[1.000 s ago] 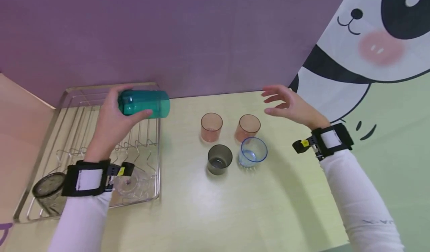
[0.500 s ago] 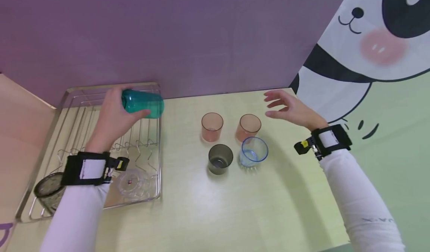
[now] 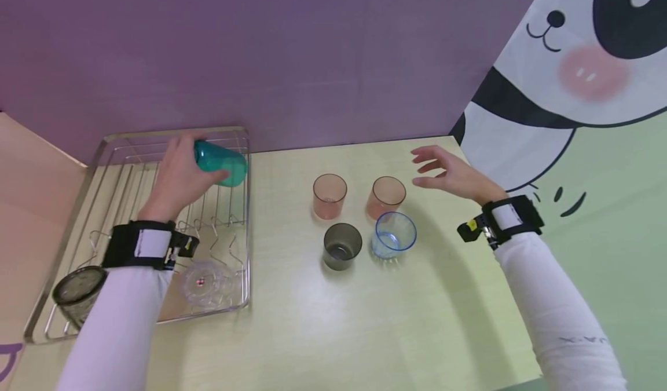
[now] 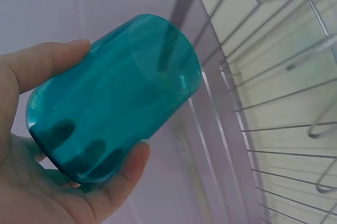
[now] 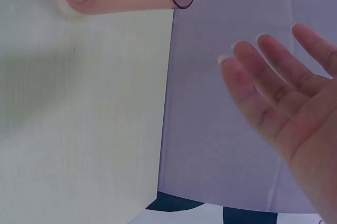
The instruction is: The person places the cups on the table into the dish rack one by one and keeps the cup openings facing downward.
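Note:
My left hand grips a teal see-through cup over the back of the wire dish rack. In the left wrist view the teal cup is tilted, its mouth turned away from the palm, with fingers and thumb round its base end. My right hand hovers over the back right of the table with fingers relaxed and nothing in them. Nearest to it stands a pink cup. Another pink cup, a grey cup and a blue-rimmed clear cup stand upright close by.
Inside the rack, a dark grey glass sits at the front left and a clear glass at the front right. A purple cloth wall rises behind the table. A panda-print wall borders the right side.
My left hand has moved slightly forward with the teal cup, whose mouth end has swung left and tipped downward over the rack. The right hand has sunk a little, still holding nothing.

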`<state>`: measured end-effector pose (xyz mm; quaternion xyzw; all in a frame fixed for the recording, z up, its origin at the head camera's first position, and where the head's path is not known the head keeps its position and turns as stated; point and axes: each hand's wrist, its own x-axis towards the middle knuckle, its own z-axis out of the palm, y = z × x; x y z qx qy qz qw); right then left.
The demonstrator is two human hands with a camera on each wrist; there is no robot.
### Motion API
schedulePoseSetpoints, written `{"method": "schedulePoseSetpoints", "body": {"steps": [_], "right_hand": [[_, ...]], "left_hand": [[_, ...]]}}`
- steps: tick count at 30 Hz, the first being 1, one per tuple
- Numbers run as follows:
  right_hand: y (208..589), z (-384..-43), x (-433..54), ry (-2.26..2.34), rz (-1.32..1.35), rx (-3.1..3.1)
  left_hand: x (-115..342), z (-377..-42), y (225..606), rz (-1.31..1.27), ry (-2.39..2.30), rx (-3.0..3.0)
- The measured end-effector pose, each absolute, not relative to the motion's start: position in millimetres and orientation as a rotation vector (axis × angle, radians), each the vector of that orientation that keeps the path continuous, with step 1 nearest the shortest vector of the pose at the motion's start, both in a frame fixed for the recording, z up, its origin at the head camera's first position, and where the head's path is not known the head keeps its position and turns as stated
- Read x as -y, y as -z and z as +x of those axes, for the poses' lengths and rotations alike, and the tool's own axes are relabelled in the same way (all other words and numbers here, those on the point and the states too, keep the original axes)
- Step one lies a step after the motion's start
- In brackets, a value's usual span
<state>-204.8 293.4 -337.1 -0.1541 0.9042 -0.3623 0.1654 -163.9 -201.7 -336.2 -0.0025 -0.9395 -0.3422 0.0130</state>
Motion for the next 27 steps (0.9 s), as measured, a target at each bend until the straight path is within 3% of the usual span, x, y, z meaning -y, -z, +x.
{"method": "schedulePoseSetpoints", "body": {"steps": [27], "right_hand": [[355, -209, -290, 0.974, -0.426, -2.563]], "left_hand": [[203, -174, 374, -0.024, 0.864, 3.074]]}}
